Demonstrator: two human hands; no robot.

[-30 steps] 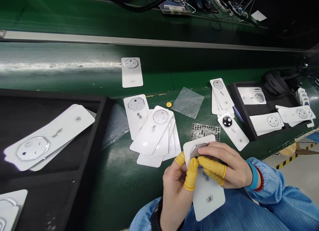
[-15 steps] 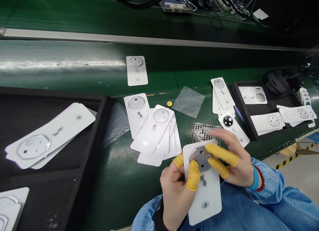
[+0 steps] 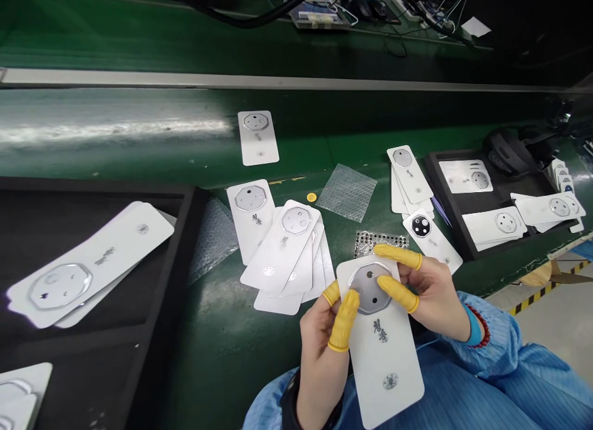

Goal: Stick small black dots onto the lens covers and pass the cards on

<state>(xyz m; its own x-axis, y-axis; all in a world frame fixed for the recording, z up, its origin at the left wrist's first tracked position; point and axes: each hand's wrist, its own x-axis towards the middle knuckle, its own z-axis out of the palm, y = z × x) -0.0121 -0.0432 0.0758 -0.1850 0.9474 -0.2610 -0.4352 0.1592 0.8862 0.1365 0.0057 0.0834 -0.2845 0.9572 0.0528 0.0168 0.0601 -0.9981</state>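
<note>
Holding the white card (image 3: 385, 369) lengthwise, octagonal end pointing forward.

There are one left hand (image 3: 322, 362), one right hand (image 3: 438, 294), four yellow finger cots (image 3: 345, 322), one held white card (image 3: 382, 356), two black foam trays (image 3: 185, 244) at nine and two o'clock, and roughly twenty loose cards (image 3: 280, 251), too overlapped to count surely.

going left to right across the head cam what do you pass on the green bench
black foam tray → bubble wrap sheet → fan of white cards → left hand → white card → right hand → black tray → stack of white cards
</note>
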